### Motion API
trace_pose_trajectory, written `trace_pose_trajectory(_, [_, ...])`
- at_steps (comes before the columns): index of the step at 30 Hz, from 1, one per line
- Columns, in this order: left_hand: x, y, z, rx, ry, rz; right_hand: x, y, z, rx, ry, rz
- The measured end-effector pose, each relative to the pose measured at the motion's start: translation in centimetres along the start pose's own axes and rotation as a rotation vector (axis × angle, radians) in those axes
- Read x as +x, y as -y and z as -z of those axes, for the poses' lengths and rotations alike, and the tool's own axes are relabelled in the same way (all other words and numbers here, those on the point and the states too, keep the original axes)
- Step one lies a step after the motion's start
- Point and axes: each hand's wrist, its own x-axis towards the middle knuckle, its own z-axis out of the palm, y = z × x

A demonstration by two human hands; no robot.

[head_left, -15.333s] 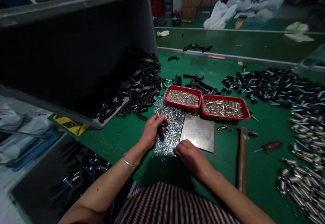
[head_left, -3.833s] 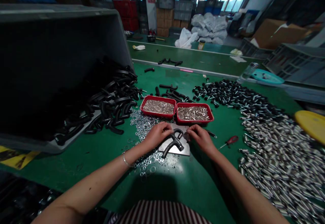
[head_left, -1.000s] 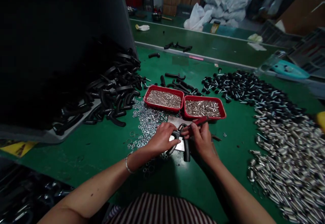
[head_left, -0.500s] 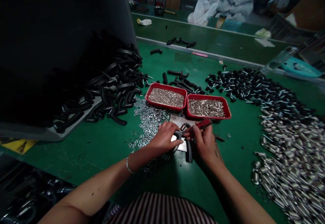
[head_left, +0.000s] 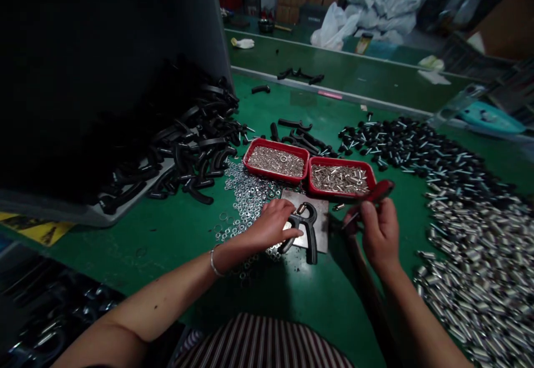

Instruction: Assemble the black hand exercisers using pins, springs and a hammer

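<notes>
On a flat metal plate point(head_left: 321, 223) lies a black two-handled clamp point(head_left: 311, 238) with a small metal spring point(head_left: 301, 208) near its pivot. My left hand point(head_left: 276, 223) is closed around the clamp's left arm, fingers on top and thumb below. My right hand point(head_left: 380, 234) is off to the right of the plate, gripping a red-handled screwdriver point(head_left: 380, 191) whose thin shaft slants down to the left. Beneath that hand a long dark handle point(head_left: 359, 262) runs toward me; what it belongs to is unclear. One loose metal spring point(head_left: 339, 207) sits beside the plate.
Two red trays point(head_left: 309, 172) of small metal parts stand behind the plate. Washers point(head_left: 246, 201) are scattered at left, near a grey bin point(head_left: 112, 218) spilling black handles point(head_left: 200, 162). At right are piles of black-headed screws point(head_left: 400, 140) and metal springs point(head_left: 471, 268).
My right hand has moved right, carrying the screwdriver away from the clamp. My left hand keeps its hold. The view has shifted slightly.
</notes>
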Motion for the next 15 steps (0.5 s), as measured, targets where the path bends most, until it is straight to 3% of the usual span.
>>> trace_pose_trajectory(3, [2.5,2.1,2.8,0.069,-0.123,-0.067,0.4,-4.4,6.5,-0.487,0.017,-0.171])
trace_pose_trajectory(4, [3.9,3.2,4.0,0.142,-0.175,-0.057,0.4,-5.5,8.3,-0.622,0.074,-0.199])
trace_pose_trajectory(7, [8.4,6.5,7.4,0.467,-0.208,0.095,0.5,-6.7,11.2,-0.904,0.174,-0.101])
trace_pose_trajectory(10, [11.3,8.8,9.2,0.62,-0.1,0.176,1.6,-4.7,9.3,-0.904,0.153,0.089])
trace_pose_trajectory(13, [11.8,9.6,9.1,0.648,-0.097,0.142,4.5,-1.6,3.6,-0.726,0.255,0.265])
trace_pose_trajectory(15, [11.5,9.6,8.7,0.67,-0.121,0.13,7.2,0.2,-1.0,-0.74,0.319,0.39])
